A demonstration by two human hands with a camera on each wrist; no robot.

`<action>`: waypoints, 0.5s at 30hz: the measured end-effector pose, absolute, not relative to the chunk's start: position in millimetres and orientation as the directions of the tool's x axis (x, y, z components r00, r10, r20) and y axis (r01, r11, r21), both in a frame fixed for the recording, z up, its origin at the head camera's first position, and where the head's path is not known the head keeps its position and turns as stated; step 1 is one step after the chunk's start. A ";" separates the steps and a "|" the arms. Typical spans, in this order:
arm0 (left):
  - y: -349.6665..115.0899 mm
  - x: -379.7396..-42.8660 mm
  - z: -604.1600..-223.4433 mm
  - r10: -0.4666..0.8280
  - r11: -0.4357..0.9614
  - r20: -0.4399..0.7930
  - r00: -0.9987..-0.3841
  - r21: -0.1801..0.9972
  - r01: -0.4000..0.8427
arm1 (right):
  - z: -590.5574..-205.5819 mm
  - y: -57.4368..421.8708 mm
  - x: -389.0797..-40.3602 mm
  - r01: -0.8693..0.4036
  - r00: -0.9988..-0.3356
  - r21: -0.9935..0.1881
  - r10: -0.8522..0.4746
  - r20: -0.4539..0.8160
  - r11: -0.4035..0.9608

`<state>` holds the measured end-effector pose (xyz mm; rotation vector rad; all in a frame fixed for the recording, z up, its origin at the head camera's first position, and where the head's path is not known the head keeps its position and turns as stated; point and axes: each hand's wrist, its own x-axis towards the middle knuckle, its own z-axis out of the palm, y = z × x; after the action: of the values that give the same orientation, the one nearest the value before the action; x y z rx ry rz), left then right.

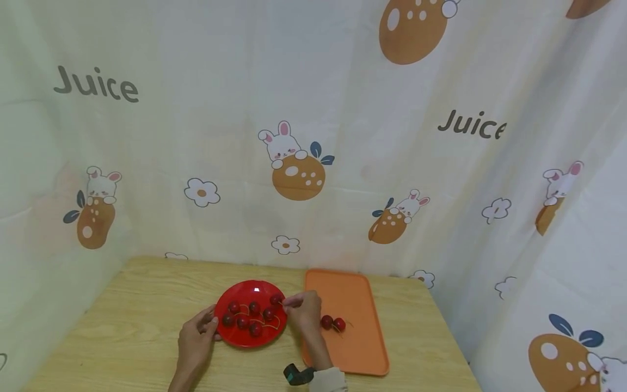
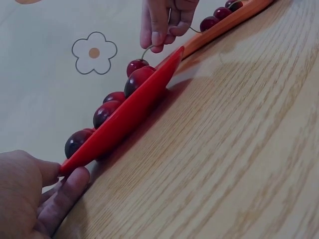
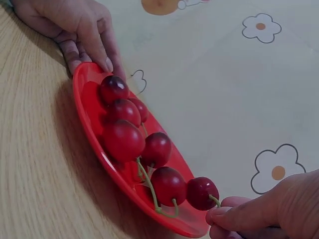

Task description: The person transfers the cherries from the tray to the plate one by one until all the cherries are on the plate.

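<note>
A round red plate (image 1: 240, 291) bears several dark red cherries (image 3: 123, 141) with green stems. At its left rim, my left hand (image 1: 195, 338) grips the plate between thumb and fingers, the thumb on top in the left wrist view. Over the plate's right side, my right hand (image 1: 305, 314) pinches the stem of one cherry (image 3: 202, 193). That cherry is beside another near the rim; whether it rests on the plate I cannot tell.
Right of the plate lies an orange tray (image 1: 355, 348) with more cherries (image 1: 339, 324), close to the right forearm. Both stand on a wood-grain table (image 1: 161, 294). A printed curtain (image 1: 230, 136) hangs behind and at the sides.
</note>
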<state>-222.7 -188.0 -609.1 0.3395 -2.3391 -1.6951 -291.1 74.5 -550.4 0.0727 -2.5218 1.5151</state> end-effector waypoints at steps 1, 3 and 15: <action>-188.0 -222.6 -609.1 -0.319 0.304 0.053 -0.946 0.951 -0.049 | -551.7 74.0 -291.7 -0.146 -0.979 -0.866 0.058 0.197 0.478; -187.9 -222.6 -609.0 -0.318 0.306 0.056 -0.946 0.951 -0.047 | -553.8 72.9 -292.9 -0.143 -0.979 -0.862 0.057 0.194 0.487; -187.8 -222.5 -608.8 -0.322 0.282 0.062 -0.945 0.959 -0.033 | -562.6 63.2 -293.1 -0.156 -0.970 -0.795 0.063 0.236 0.586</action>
<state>-222.5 -187.8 -608.8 0.3277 -2.3078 -1.7172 -293.1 63.2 -562.6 0.0765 -2.5774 1.3272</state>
